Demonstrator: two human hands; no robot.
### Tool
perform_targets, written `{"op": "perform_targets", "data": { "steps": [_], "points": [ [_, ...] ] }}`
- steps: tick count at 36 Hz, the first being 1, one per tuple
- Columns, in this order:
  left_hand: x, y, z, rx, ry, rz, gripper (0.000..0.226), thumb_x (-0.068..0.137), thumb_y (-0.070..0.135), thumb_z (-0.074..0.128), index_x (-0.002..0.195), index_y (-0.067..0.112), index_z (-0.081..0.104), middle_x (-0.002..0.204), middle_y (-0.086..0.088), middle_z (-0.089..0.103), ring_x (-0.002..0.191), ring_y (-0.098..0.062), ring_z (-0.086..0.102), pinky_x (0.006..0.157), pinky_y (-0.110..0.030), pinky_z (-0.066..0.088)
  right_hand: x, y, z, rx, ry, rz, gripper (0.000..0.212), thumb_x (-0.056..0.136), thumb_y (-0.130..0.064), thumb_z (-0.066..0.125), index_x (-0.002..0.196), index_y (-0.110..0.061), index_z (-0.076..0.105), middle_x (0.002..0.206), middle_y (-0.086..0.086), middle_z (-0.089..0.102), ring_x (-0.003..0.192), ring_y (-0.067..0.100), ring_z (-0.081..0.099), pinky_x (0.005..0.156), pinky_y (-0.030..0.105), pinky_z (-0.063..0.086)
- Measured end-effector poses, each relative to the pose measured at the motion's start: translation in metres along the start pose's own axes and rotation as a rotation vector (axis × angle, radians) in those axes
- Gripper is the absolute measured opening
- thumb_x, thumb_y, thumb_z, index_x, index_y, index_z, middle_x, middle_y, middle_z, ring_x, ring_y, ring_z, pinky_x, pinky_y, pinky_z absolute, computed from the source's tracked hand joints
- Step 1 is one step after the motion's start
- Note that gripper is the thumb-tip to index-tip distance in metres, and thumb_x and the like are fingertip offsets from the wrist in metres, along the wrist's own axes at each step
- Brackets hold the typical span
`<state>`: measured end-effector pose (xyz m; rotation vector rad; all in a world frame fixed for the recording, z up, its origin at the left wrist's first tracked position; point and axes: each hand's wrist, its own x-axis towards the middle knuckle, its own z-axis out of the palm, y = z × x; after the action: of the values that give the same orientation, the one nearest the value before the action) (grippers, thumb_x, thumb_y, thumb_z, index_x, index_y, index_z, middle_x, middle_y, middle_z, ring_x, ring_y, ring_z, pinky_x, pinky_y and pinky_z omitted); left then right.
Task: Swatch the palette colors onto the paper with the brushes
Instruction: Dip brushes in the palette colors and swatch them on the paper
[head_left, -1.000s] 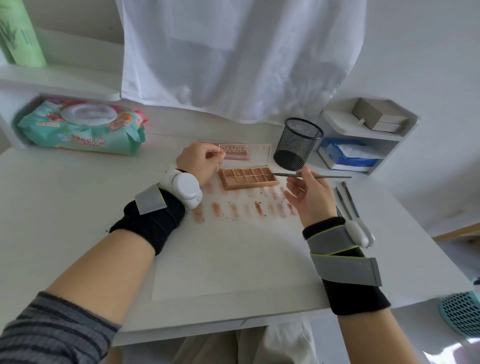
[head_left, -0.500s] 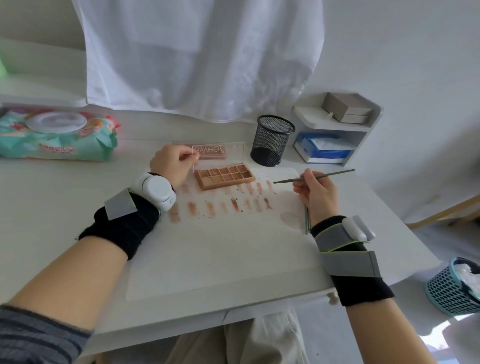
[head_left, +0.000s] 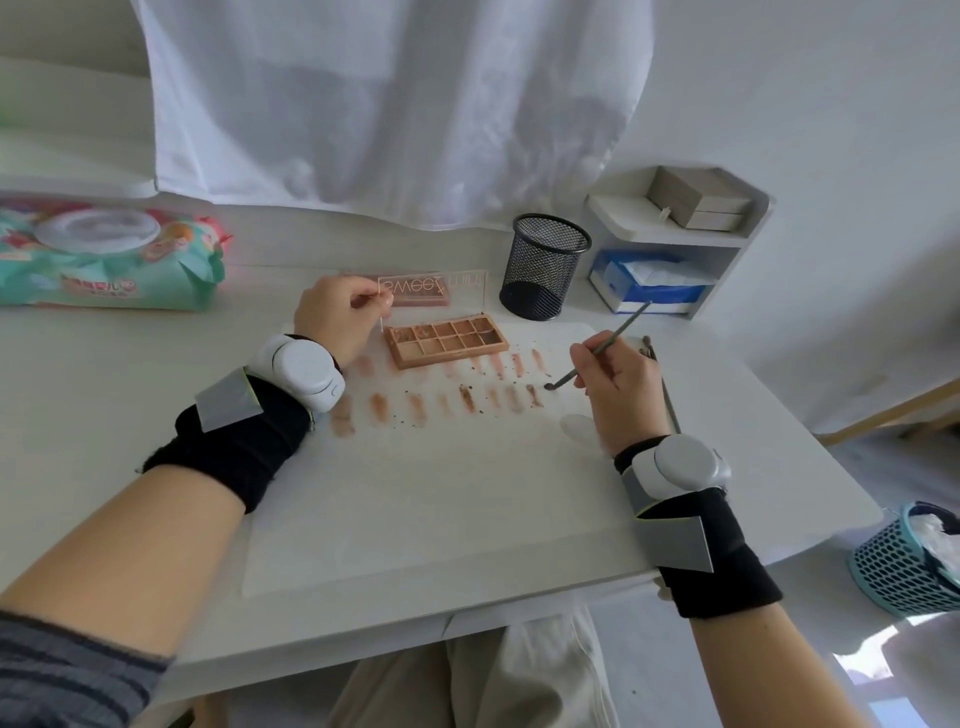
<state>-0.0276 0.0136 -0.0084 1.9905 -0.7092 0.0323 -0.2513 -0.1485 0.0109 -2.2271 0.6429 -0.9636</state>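
Right hand (head_left: 615, 387) pinches a thin brush (head_left: 597, 351) mid-handle, pencil-style; dark tip points down-left, at or just above the paper (head_left: 415, 493), beside the last mark of the near swatch row. Contact cannot be told from here. Left hand (head_left: 335, 322) pinches the edge of the clear lid (head_left: 434, 288) of the palette (head_left: 447, 343), holding it upright. So both grips are closed on something: brush in the right, lid in the left.

Palette sits open on the paper's far edge, pans facing up. Two rows of brownish swatches (head_left: 467, 397) run across the paper below it; loose powder specks lie among the near row.

Step in hand, as I judge it: laying the next swatch at the right end of the near row. To do it well: a light, short pull toward the body, matching the stroke of its neighbours, with a gap kept so colours stay distinct. Keep the heel of the hand off the fresh marks and loose powder, which would likely smear.

Room: little paper remains to the right of the row before its edge. Spare brushes (head_left: 667, 395) lie just beyond the right hand, near that edge, partly hidden. The wide near half of the paper is unmarked and would take another row. Mesh cup (head_left: 545, 265) stands behind the palette, well apart from the stroke. The table (head_left: 104, 389) edge lies near the body.
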Motion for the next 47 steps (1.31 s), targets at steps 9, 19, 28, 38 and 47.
{"op": "perform_targets", "data": {
  "steps": [9, 19, 28, 38, 47],
  "points": [
    [-0.0019, 0.0012, -0.0012, -0.005, 0.004, -0.022, 0.018, 0.090, 0.024, 0.059, 0.087, 0.012, 0.072, 0.085, -0.006, 0.073, 0.090, -0.028, 0.065, 0.087, -0.041, 0.049, -0.0024, -0.0008, -0.0015, 0.095, 0.050, 0.023, 0.024, 0.091, -0.011, 0.052, 0.069, -0.001, 0.052, 0.058, 0.013, 0.051, 0.052, 0.011, 0.042, 0.055, 0.021, 0.037],
    [-0.0026, 0.0036, -0.0024, 0.008, 0.017, -0.006, 0.019, 0.091, 0.023, 0.059, 0.090, 0.011, 0.073, 0.087, -0.007, 0.073, 0.090, -0.026, 0.065, 0.087, -0.037, 0.049, -0.0001, 0.0000, 0.0001, 0.036, -0.002, 0.011, 0.026, 0.091, -0.011, 0.052, 0.069, 0.004, 0.050, 0.061, 0.020, 0.051, 0.056, 0.020, 0.042, 0.056, 0.030, 0.035],
    [-0.0025, 0.0026, -0.0023, -0.001, 0.024, 0.008, 0.019, 0.091, 0.021, 0.059, 0.088, 0.008, 0.072, 0.085, -0.010, 0.072, 0.088, -0.029, 0.065, 0.085, -0.038, 0.049, 0.0006, -0.0009, 0.0021, 0.032, 0.013, -0.013, 0.016, 0.093, -0.015, 0.051, 0.081, -0.007, 0.057, 0.064, -0.003, 0.055, 0.060, 0.008, 0.053, 0.062, 0.019, 0.043],
    [-0.0029, 0.0038, -0.0021, 0.011, 0.033, 0.010, 0.018, 0.091, 0.020, 0.058, 0.090, 0.008, 0.072, 0.086, -0.008, 0.072, 0.089, -0.028, 0.065, 0.086, -0.035, 0.048, 0.0001, -0.0006, 0.0019, 0.083, 0.028, 0.034, 0.028, 0.092, -0.013, 0.050, 0.071, 0.004, 0.048, 0.061, 0.012, 0.045, 0.053, 0.009, 0.035, 0.053, 0.020, 0.032],
    [-0.0028, 0.0030, -0.0020, 0.006, 0.035, 0.016, 0.018, 0.091, 0.020, 0.058, 0.091, 0.009, 0.072, 0.086, -0.007, 0.073, 0.090, -0.026, 0.065, 0.088, -0.034, 0.048, 0.0025, 0.0004, 0.0039, 0.022, 0.001, -0.040, 0.016, 0.093, -0.014, 0.051, 0.081, -0.005, 0.056, 0.062, 0.000, 0.053, 0.058, 0.010, 0.048, 0.059, 0.015, 0.039]
  ]
}}
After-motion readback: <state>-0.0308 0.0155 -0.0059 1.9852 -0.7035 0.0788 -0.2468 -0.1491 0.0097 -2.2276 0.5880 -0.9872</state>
